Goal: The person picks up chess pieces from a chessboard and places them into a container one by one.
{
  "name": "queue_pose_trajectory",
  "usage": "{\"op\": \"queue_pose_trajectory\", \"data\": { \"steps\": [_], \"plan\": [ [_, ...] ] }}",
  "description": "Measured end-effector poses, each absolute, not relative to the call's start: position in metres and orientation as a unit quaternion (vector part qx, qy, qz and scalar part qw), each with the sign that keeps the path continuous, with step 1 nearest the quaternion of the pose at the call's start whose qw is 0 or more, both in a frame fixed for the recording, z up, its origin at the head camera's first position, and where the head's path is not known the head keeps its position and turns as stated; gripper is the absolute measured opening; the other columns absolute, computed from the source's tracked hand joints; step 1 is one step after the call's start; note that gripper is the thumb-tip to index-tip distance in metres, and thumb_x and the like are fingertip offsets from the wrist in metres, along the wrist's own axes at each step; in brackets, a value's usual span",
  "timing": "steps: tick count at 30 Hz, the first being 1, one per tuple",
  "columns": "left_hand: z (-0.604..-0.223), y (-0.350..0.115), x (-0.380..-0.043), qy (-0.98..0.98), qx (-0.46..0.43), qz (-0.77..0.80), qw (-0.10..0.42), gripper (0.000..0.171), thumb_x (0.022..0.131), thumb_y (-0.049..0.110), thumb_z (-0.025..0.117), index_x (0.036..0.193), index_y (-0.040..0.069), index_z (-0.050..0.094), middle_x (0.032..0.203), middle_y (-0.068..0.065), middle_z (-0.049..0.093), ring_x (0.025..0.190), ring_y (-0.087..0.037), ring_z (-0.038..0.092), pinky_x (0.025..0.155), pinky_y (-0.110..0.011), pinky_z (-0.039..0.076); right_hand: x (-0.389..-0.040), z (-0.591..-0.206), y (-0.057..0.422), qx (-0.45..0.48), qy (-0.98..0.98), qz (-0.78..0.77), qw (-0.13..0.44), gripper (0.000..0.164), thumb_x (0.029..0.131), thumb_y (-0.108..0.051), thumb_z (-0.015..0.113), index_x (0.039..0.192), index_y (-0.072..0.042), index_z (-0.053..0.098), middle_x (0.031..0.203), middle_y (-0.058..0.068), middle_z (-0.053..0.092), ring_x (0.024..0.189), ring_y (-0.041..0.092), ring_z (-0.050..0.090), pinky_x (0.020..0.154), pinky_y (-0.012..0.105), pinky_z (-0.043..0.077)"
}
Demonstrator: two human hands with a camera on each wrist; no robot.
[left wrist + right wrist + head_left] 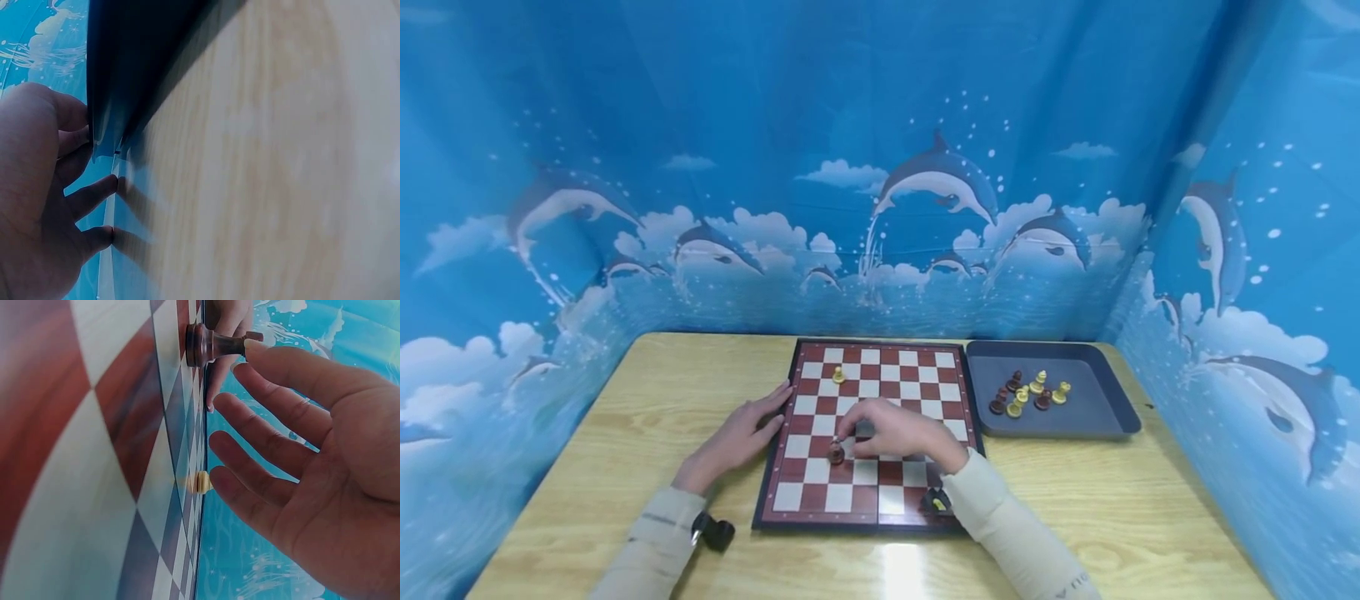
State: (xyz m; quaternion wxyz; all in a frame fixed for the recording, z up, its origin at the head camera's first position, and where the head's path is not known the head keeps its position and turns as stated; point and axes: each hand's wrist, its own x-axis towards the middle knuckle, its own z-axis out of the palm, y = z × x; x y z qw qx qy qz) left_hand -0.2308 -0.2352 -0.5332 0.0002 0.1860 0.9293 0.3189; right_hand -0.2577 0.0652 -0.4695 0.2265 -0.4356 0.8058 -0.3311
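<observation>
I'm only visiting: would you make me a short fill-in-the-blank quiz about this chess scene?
1. The right hand touches the top of a ____ chess piece standing on the board.
2. One pale piece stands alone near the board's ____ edge.
3. The spare pieces lie in a dark ____ to the right of the board.
4. The left hand rests at the board's ____ edge.

Missing words: dark brown; far; tray; left
</observation>
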Motion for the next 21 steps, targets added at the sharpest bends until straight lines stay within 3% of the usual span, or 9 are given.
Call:
{"op": "queue_pose_trajectory", "data": {
  "steps": [9,21],
  "plan": [
    [-0.532,-0.233,-0.23,0.93,0.187,0.316,-0.002,0.053,0.108,0.023,0.048,0.157,0.007,0.035,0.165,-0.015,0.029,0.147,-0.043,0.035,0.118,-0.071,0.022,-0.256,-0.47,0.06,-0.44,0.802,-0.33,0.231,0.016,0.094,-0.013,0.073,0.109,-0.017,0.075,0.105,-0.012,0.071,0.098,0.011,0.066,0.088,0.027,0.057],
    [-0.533,-0.233,-0.231,0.93,0.187,0.317,-0.002,0.053,0.108,0.024,0.048,0.157,0.006,0.036,0.165,-0.015,0.029,0.147,-0.043,0.035,0.118,-0.071,0.019,-0.253,-0.47,0.048,-0.471,0.813,-0.285,0.187,0.013,0.095,-0.016,0.073,0.108,-0.013,0.077,0.101,-0.009,0.073,0.089,-0.002,0.063,0.086,0.021,0.056]
  ]
}}
